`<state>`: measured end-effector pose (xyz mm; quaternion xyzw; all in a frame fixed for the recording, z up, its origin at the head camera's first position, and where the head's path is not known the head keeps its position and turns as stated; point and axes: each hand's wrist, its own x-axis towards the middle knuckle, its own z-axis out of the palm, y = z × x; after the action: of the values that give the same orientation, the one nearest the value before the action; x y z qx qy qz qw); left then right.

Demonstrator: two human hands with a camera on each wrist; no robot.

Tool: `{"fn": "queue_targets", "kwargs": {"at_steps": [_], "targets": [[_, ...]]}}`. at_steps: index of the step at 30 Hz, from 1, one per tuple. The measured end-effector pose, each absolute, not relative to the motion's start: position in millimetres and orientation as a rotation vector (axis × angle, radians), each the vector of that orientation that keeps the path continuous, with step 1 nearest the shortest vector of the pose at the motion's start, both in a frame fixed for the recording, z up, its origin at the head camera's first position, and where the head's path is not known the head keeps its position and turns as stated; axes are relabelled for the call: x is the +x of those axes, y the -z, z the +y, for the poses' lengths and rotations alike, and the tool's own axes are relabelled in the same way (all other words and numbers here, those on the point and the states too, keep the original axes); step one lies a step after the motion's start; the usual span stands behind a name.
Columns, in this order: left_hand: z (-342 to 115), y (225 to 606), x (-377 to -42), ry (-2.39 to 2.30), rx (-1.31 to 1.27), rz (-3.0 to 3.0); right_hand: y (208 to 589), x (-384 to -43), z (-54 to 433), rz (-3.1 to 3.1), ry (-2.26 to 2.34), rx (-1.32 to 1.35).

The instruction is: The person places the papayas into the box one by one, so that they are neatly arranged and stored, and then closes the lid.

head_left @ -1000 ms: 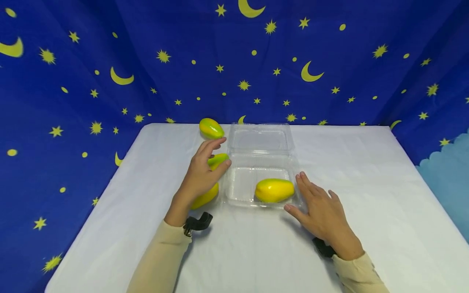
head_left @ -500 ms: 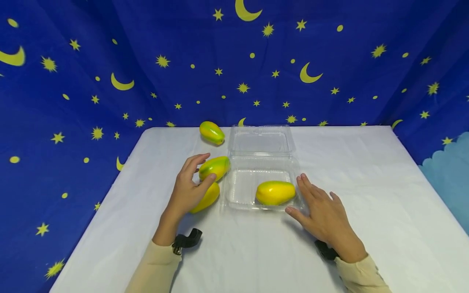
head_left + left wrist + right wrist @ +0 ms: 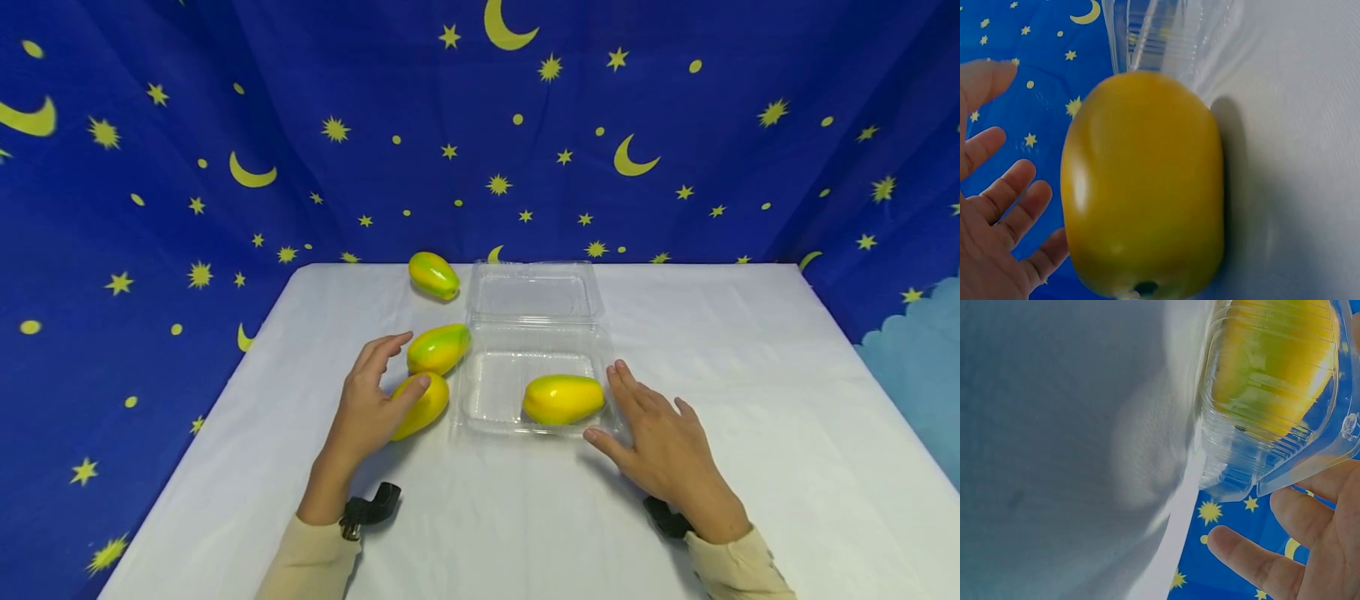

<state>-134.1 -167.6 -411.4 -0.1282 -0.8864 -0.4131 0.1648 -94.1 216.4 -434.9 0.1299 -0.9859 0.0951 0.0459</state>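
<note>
A clear plastic clamshell box (image 3: 491,423) lies with its lid folded back, and one yellow papaya (image 3: 564,399) rests in the right part of its base. Left of the box are two more papayas, a yellow one (image 3: 424,408) nearest me and a green-streaked one (image 3: 438,348) behind it. My left hand (image 3: 367,408) hovers with parted fingers at the near yellow papaya, its thumb overlapping the fruit in the head view. In the left wrist view the fingers (image 3: 1019,194) are spread beside that papaya. My right hand (image 3: 663,437) has its straight fingertips at the box's right edge.
Another yellow-green papaya (image 3: 433,276) lies at the far side, left of the box's lid (image 3: 534,293). A white cloth covers the table (image 3: 750,375). Behind it hangs a blue curtain (image 3: 360,67) with moons and stars.
My left hand has drawn back toward me and left, from over the green-streaked papaya to the near yellow one. The right hand has stayed at the box's edge.
</note>
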Motion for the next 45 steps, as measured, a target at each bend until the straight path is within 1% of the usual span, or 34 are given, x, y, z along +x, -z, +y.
{"fn": "queue_targets", "kwargs": {"at_steps": [19, 32, 45], "targets": [[-186.4, 424.4, -139.8, 1.288, -0.268, -2.738, 433.9, -95.0, 216.1, -3.019, -0.298, 0.401], [-193.0, 436.1, -146.4, 1.399, -0.295, -2.781, 432.8, -94.7, 216.2, -3.029, -0.309, 0.393], [-196.3, 439.8, -147.7, 1.467, -0.321, -2.827, 432.8, -94.4, 215.9, -3.031, -0.311, 0.39]]}}
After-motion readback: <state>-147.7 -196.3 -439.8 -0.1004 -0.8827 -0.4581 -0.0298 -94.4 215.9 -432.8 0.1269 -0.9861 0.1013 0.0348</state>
